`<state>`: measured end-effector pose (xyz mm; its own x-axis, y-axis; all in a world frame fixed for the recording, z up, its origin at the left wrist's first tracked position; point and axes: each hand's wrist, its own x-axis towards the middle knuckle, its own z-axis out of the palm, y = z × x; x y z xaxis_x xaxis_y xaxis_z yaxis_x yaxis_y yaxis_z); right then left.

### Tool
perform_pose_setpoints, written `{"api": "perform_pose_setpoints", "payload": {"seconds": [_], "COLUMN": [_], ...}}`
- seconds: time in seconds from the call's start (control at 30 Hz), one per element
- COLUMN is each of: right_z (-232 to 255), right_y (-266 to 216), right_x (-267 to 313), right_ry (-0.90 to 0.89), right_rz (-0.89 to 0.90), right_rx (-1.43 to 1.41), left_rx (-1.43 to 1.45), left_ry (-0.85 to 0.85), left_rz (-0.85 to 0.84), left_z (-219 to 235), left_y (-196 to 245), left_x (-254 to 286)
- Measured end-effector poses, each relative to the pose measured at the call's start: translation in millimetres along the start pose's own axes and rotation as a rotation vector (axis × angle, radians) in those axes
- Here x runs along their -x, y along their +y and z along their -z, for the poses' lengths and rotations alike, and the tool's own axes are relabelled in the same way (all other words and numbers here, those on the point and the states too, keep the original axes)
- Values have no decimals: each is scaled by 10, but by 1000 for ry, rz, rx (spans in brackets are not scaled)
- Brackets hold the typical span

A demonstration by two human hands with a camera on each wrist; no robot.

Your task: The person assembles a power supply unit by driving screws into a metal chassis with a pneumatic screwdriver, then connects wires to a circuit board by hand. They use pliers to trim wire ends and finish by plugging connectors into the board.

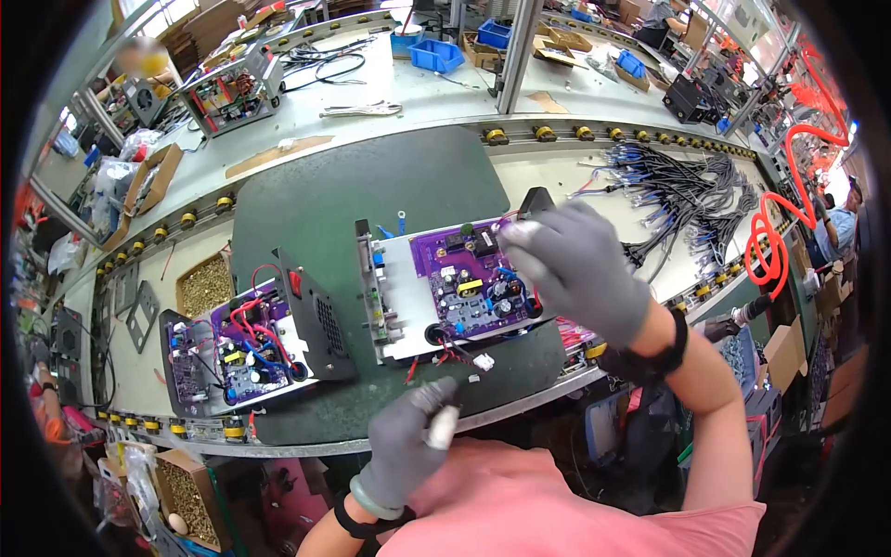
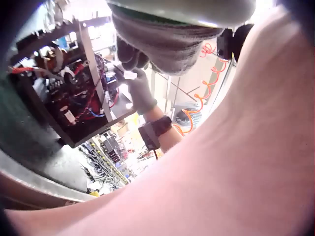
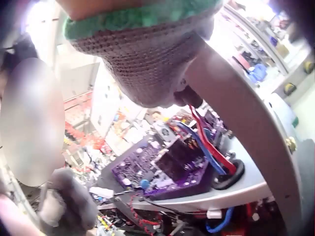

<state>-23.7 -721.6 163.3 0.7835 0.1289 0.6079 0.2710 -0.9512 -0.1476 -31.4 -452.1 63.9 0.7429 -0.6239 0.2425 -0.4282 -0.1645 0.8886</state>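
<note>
On the green mat, a metal chassis (image 1: 399, 292) carries a purple circuit board (image 1: 469, 278) with many parts soldered on it. My right hand (image 1: 580, 269), in a grey glove with a white-covered fingertip, reaches over the board's right end. In the right wrist view, red and blue wires (image 3: 204, 137) rise from a black grommet (image 3: 229, 174) to its fingertips, which pinch them. My left hand (image 1: 408, 441), gloved too, hovers by the front edge with loosely bent fingers and nothing visible in them. A white connector (image 1: 484, 362) on short wires lies just beyond it.
To the left stands a second chassis with a similar board (image 1: 251, 353) and a black vented panel (image 1: 329, 325). Black cables (image 1: 687, 195) are heaped at the right. A box of brass-coloured small parts (image 1: 206, 286) sits at the left. A coiled red hose (image 1: 766, 246) hangs at the right.
</note>
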Motion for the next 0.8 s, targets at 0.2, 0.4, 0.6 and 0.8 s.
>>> {"api": "perform_pose_setpoints", "payload": {"seconds": [0.2,0.4,0.6,0.8], "right_z": [-69,-574,-520,-212], "right_y": [-455,-631,-521,-532], "right_x": [928,1332,1477,988], "right_ry": [-384,-177,-516,-194], "right_rz": [-308,-339,-358,-472], "right_rx": [-75,-120,-497,-418], "left_rx": [333,629,906,638], "left_ry": [-10,-283,-64,-136], "left_rz": [368,537,924,776], "left_z": [-330,-596,-657,-525], "left_y": [-339,-117,54,-93], "left_x": [-48,-381,-435,-317]}}
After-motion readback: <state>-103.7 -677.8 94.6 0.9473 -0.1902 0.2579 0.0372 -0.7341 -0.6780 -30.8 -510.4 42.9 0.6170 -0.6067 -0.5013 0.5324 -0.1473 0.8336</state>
